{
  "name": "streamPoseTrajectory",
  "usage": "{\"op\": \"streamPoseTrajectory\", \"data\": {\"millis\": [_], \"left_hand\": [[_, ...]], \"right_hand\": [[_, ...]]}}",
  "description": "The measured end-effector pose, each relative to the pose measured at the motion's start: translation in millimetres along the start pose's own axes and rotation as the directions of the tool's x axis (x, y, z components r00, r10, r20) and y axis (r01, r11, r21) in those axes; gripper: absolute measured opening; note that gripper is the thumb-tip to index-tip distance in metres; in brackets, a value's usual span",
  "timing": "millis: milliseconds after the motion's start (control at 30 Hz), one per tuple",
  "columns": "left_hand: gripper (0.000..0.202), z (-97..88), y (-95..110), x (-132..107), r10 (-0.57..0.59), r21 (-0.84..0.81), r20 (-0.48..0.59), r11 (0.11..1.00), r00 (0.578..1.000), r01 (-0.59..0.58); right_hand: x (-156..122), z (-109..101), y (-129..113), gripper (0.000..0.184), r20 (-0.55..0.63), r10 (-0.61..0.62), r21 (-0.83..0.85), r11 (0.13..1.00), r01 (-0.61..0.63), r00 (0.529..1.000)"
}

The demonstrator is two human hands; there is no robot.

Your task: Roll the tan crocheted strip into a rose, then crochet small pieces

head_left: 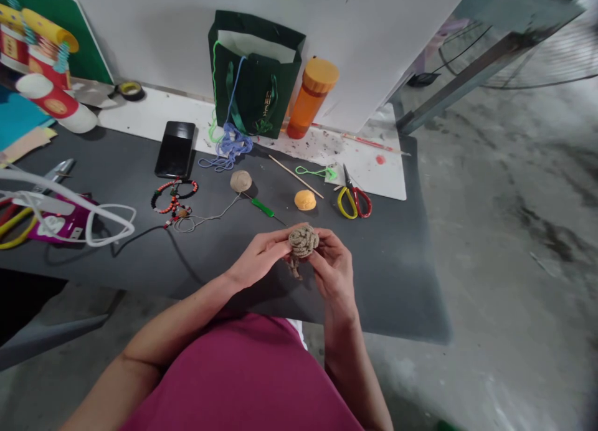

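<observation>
Both my hands hold a tight, round knot of tan jute cord (303,241) above the dark grey tabletop (374,281). My left hand (259,255) pinches it from the left side, and my right hand (332,270) curls around its right side. A short frayed tail (293,268) hangs beneath the knot. Farther ahead lies a small ball of the same cord (240,181), joined by a thin strand to a loose coil (187,224). A green-handled crochet hook (262,207) rests near that ball, and a small orange ball (304,200) sits just beyond my hands.
Red-handled and yellow-handled scissors (354,202) lie to the right, near a wooden stick (295,175). Farther back stand a green gift bag (255,76) and an orange bottle (313,98). A black phone (175,149), beaded loop (174,200) and white cord (75,210) lie left. Concrete floor (504,232) lies beyond the right edge.
</observation>
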State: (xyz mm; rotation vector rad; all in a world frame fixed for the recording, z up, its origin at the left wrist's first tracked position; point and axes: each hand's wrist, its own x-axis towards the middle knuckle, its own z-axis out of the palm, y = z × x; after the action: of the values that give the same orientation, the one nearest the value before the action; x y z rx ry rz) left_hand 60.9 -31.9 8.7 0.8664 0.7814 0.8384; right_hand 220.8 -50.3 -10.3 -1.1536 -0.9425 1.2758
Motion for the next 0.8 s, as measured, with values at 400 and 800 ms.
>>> {"op": "streamPoseTrajectory", "data": {"millis": [400,800], "left_hand": [[0.055,0.0,-4.6,-0.6,-0.006,-0.046,-0.013,0.999,1.000,0.005],[0.038,7.3,-2.5,0.3,0.114,0.051,-0.234,0.993,0.966,-0.105]], "right_hand": [[-4.1,2.7,-0.8,0.033,0.001,0.020,0.052,0.998,-0.020,1.000],[-11.3,2.4,-3.7,0.044,-0.015,-0.061,-0.131,0.990,0.058,0.998]]}}
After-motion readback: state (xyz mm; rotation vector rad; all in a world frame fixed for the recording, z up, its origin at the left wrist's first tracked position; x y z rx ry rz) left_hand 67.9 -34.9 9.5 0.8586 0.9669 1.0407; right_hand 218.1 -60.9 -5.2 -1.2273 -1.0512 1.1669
